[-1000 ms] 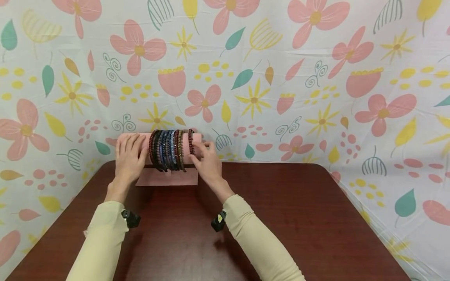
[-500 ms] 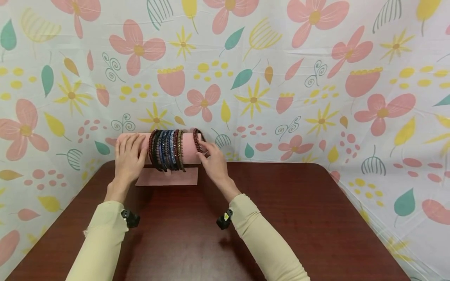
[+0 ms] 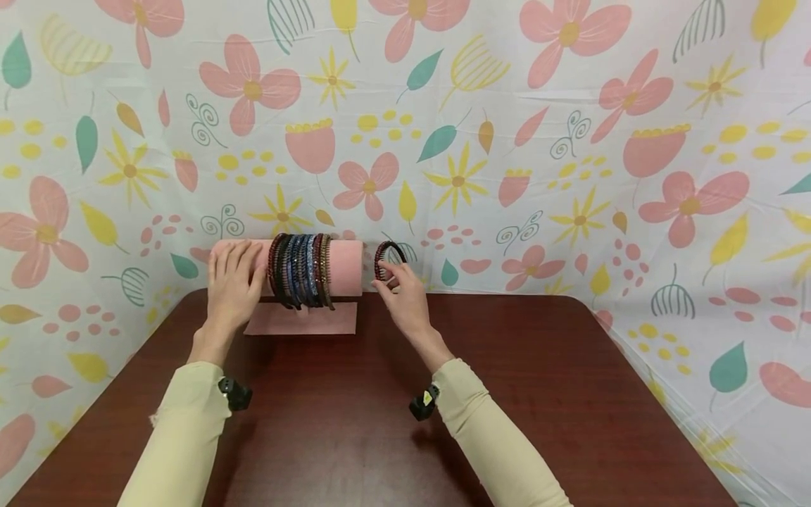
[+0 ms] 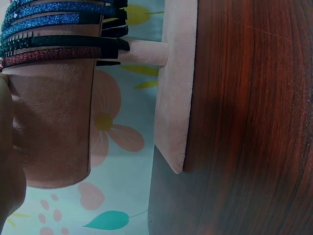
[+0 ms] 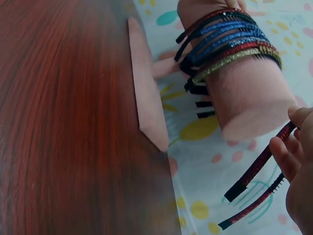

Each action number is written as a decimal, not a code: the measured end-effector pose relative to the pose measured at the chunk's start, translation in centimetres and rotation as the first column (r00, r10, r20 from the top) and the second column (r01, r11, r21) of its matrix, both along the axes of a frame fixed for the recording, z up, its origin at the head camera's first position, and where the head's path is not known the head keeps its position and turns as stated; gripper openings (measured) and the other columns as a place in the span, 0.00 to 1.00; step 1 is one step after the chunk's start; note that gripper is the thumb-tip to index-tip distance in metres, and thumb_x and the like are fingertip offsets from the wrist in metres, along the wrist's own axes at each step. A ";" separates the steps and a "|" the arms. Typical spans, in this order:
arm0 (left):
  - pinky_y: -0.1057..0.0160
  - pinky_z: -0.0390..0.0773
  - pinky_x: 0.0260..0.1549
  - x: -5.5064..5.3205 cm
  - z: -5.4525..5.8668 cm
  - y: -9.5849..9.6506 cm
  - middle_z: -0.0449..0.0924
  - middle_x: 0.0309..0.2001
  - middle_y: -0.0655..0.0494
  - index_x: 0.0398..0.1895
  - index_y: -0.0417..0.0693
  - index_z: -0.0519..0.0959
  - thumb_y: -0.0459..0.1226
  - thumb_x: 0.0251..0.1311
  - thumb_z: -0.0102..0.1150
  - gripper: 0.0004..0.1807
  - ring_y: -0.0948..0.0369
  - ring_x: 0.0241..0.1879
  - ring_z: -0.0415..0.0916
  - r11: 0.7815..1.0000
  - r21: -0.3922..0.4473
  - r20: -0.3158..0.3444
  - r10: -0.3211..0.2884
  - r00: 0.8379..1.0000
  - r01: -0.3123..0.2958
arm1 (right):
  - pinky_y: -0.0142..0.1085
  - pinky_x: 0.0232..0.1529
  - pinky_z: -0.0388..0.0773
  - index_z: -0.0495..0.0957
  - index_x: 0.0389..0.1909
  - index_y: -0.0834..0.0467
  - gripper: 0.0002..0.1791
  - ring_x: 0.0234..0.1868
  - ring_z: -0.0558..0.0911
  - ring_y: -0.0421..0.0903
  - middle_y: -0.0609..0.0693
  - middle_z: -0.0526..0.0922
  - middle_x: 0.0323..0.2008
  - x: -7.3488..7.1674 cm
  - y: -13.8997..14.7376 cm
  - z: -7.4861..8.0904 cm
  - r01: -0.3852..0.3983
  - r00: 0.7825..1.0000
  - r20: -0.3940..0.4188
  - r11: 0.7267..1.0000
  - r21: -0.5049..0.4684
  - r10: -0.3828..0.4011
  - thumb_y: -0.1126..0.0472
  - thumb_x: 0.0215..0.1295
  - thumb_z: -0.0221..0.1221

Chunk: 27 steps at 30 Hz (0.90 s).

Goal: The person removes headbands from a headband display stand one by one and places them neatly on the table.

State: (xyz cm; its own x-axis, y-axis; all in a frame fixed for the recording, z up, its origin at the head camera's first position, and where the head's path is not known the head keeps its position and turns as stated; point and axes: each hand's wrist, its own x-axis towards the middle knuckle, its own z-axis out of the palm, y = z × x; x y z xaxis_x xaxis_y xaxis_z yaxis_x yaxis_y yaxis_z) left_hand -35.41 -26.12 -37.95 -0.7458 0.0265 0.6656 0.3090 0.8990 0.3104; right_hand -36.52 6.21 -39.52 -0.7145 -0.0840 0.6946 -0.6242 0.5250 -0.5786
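A pink velvety headband stand [image 3: 346,267], a horizontal roll on a short post and flat base, is at the back of the table. Several glittery toothed headbands [image 3: 300,271] in black, blue, red and gold ring its middle. My left hand [image 3: 234,282] grips the roll's left end, fingers over the top and thumb toward the front. Just off the right end, my right hand [image 3: 407,299] pinches a dark red glitter headband [image 3: 379,262] between thumb and fingers. The right wrist view shows that headband's black-tipped ends [image 5: 237,192] pointing down, apart from the roll.
The stand's flat base [image 3: 300,320] rests at the far edge of the dark wooden table [image 3: 507,394]. Close behind hangs a flower-patterned cloth [image 3: 469,232]. A small black camera is strapped to each wrist.
The right hand has drawn the dark red headband rightward along the roll and off its right end. My left hand and the other headbands have stayed in place.
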 end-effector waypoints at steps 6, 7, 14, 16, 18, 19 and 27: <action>0.42 0.33 0.76 -0.1 -0.1 0.1 0.60 0.72 0.43 0.71 0.46 0.65 0.47 0.77 0.38 0.26 0.44 0.75 0.48 1.000 -0.002 0.001 -0.003 1.000 0.003 | 0.40 0.35 0.84 0.83 0.53 0.56 0.20 0.32 0.83 0.46 0.53 0.80 0.35 0.3 1.5 -0.5 0.017 1.000 -0.006 0.999 -0.027 -0.017 0.60 0.59 0.70; 0.42 0.34 0.76 -0.1 -0.1 0.0 0.60 0.72 0.43 0.71 0.46 0.65 0.47 0.77 0.39 0.26 0.44 0.74 0.48 1.000 -0.003 0.000 -0.001 1.000 0.001 | 0.39 0.35 0.83 0.83 0.52 0.56 0.20 0.31 0.83 0.46 0.53 0.80 0.35 0.4 1.7 -0.6 0.026 1.000 -0.008 0.999 -0.029 -0.026 0.60 0.58 0.70; 0.42 0.33 0.76 -0.3 -0.2 -0.2 0.60 0.72 0.43 0.70 0.47 0.65 0.48 0.76 0.39 0.26 0.45 0.74 0.49 1.000 -0.001 -0.003 0.001 1.000 -0.001 | 0.34 0.31 0.80 0.84 0.48 0.57 0.18 0.29 0.81 0.43 0.50 0.78 0.32 0.9 3.0 -1.8 0.076 0.997 0.000 0.997 -0.001 -0.076 0.60 0.56 0.72; 0.42 0.33 0.76 -0.3 -0.3 -0.3 0.60 0.72 0.43 0.70 0.47 0.65 0.48 0.76 0.39 0.26 0.45 0.74 0.49 1.000 -0.002 -0.003 0.003 1.000 -0.003 | 0.33 0.31 0.80 0.84 0.47 0.57 0.18 0.29 0.81 0.43 0.50 0.79 0.32 1.0 3.2 -2.3 0.088 0.996 0.012 0.996 0.014 -0.088 0.60 0.56 0.72; 0.42 0.34 0.76 -0.3 -0.3 -0.3 0.60 0.72 0.43 0.71 0.47 0.65 0.48 0.76 0.39 0.26 0.45 0.74 0.49 1.000 -0.003 -0.004 0.004 1.000 -0.004 | 0.33 0.32 0.80 0.84 0.47 0.57 0.17 0.29 0.81 0.43 0.49 0.79 0.32 1.0 3.4 -2.8 0.097 0.995 0.030 0.995 0.027 -0.098 0.58 0.56 0.72; 0.42 0.34 0.76 -0.3 -0.4 -0.3 0.60 0.72 0.43 0.71 0.47 0.65 0.48 0.76 0.39 0.26 0.45 0.74 0.49 1.000 -0.002 -0.006 0.005 1.000 -0.005 | 0.34 0.32 0.80 0.84 0.47 0.57 0.17 0.30 0.81 0.43 0.50 0.79 0.33 1.0 3.5 -2.9 0.099 0.994 0.037 0.995 0.030 -0.100 0.58 0.56 0.72; 0.42 0.33 0.76 -0.2 -0.1 -0.2 0.60 0.73 0.43 0.71 0.47 0.64 0.49 0.76 0.38 0.26 0.45 0.75 0.48 1.000 -0.002 -0.002 0.000 1.000 0.000 | 0.38 0.36 0.82 0.83 0.47 0.58 0.18 0.33 0.82 0.46 0.52 0.81 0.35 0.9 4.3 -4.2 0.119 0.976 0.184 0.993 -0.020 -0.113 0.57 0.56 0.72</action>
State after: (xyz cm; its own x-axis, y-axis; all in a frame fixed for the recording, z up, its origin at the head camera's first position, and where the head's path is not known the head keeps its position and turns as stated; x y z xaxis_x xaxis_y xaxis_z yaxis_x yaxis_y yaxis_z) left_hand -35.66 -26.32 -38.10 -0.7443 0.0275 0.6673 0.3094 0.8997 0.3079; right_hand -35.60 10.52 -43.75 -0.8327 0.0264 0.5530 -0.4428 0.5678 -0.6939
